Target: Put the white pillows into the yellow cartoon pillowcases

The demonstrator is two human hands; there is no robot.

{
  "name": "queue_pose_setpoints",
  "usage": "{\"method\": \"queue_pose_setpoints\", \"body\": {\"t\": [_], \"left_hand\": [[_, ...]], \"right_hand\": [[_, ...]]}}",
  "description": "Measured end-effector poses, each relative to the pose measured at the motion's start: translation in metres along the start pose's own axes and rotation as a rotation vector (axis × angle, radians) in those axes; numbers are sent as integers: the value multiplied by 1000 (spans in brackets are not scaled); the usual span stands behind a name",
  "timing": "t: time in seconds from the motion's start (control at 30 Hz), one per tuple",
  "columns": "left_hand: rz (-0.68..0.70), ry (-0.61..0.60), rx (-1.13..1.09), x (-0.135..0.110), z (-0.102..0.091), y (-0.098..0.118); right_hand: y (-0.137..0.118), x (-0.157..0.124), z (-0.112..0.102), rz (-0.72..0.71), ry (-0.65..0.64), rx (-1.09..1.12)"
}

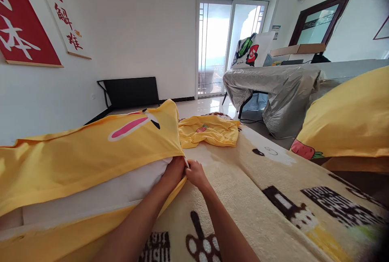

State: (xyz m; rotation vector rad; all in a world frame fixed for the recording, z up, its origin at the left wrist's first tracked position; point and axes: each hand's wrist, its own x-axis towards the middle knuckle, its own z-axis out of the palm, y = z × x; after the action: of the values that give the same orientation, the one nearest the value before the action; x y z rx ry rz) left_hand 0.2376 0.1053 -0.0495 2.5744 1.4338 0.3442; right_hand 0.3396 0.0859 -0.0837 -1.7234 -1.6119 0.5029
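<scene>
A yellow pillowcase [88, 156] with a pink-and-white rabbit-ear print lies on its side along the left, its long opening towards me. Inside shows a white pillow [100, 189]. My left hand [176, 169] reaches into the opening at the right-hand corner, beside the pillow's end; its fingers are hidden by the cloth. Just to the right, my right hand [195, 173] is closed in a pinch on the pillowcase's edge at that corner. The two hands are close together.
A beige patterned blanket [231, 189] lies beneath. Beyond the hands rests another yellow cloth [212, 130] with a carrot print. A yellow pillow [352, 116] stands at the right. Further back are a covered table [273, 79] with boxes and a bag, and a black panel [130, 92].
</scene>
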Motion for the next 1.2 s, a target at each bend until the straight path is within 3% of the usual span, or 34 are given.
{"method": "queue_pose_setpoints", "body": {"t": [0.13,0.23,0.3,0.4,0.53,0.6,0.7,0.9,1.2], "left_hand": [[98,-6,-191,-48,-28,-5],[38,-126,-379,-85,-39,-10],[-27,-143,-334,-101,-41,-10],[-140,2,-207,-117,-45,-2],[-149,105,-220,-140,-62,2],[-120,134,-225,-152,-71,-2],[-110,161,-237,-163,-79,-9],[-54,192,-296,-167,-78,-8],[33,373,-280,-172,-81,7]], "right_hand": [[-3,1,2,37,35,92],[-10,-2,4,42,-2,196],[-12,-5,0,1,-83,273],[-4,-7,-12,-84,-194,419],[12,-4,-17,-36,-28,392],[16,-2,-10,-71,-76,346],[17,0,4,-146,-174,298],[17,2,11,-144,-128,229],[18,1,9,-150,-109,226]]}}
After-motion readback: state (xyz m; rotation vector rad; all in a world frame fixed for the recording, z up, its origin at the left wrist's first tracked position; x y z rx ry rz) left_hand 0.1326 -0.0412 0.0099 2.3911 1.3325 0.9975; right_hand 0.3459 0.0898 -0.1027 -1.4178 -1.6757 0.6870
